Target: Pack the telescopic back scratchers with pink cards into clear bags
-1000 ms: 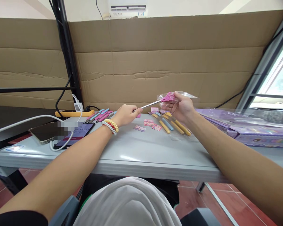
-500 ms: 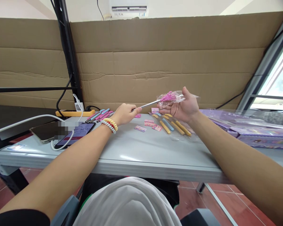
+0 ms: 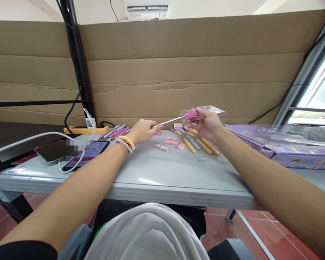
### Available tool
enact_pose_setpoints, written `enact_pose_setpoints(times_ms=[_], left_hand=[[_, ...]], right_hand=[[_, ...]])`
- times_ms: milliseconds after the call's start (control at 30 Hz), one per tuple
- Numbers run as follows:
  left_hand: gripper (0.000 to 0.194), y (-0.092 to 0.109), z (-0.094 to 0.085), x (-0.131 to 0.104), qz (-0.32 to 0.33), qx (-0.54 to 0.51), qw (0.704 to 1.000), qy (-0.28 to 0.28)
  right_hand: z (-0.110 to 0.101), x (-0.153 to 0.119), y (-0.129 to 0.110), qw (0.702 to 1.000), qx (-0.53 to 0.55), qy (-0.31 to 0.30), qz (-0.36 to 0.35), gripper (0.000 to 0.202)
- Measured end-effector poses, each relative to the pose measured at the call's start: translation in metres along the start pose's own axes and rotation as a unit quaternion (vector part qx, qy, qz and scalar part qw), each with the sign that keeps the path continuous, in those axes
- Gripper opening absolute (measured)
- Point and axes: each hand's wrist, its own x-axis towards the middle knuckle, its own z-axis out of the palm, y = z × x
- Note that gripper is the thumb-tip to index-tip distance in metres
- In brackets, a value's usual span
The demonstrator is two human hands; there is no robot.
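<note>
My left hand (image 3: 143,131), with bead bracelets at the wrist, grips the near end of a thin silver rod-like tool (image 3: 170,121). The rod's far end meets a bright pink piece (image 3: 191,113), whose exact kind I cannot make out. Clear plastic wrap (image 3: 215,109) surrounds that piece. My right hand (image 3: 208,124) pinches the pink piece and the wrap between thumb and fingers. Just below lie several yellow-handled and blue-handled tools (image 3: 206,144) on clear plastic. Small pink printed labels (image 3: 180,146) are scattered to their left.
Pink and blue pens (image 3: 116,131) lie at the back left of the grey table (image 3: 162,177). Nearer are a phone (image 3: 92,150), a dark device (image 3: 50,151) and a white cable. A purple box (image 3: 300,159) stands at right. Cardboard (image 3: 178,72) walls the back.
My right hand has closed from a spread position, its thumb coming down and left onto the pink piece and its wrap. My left hand stays in place with the rod.
</note>
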Motion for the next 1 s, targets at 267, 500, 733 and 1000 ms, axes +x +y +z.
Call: enact_pose_setpoints(times_ms=[267, 500, 733, 1000], left_hand=[[0.047, 0.0029, 0.0011, -0.0001, 0.003, 0.011, 1.0, -0.014], [0.047, 0.0042, 0.0067, -0.0006, 0.011, 0.014, 0.999, -0.039], [0.045, 0.001, 0.007, -0.0017, 0.016, 0.021, 0.999, -0.041], [0.043, -0.0001, 0.0044, -0.0034, -0.032, 0.043, 0.996, -0.069]], right_hand=[[0.003, 0.0003, 0.0005, 0.991, 0.019, 0.101, -0.09, 0.01], [0.0052, 0.0005, 0.0008, 0.993, 0.034, 0.093, -0.065, 0.018], [0.0091, -0.0034, 0.0003, 0.994, 0.097, 0.039, -0.029, 0.02], [0.0074, -0.0056, -0.0001, 0.997, 0.073, -0.019, 0.035, 0.031]])
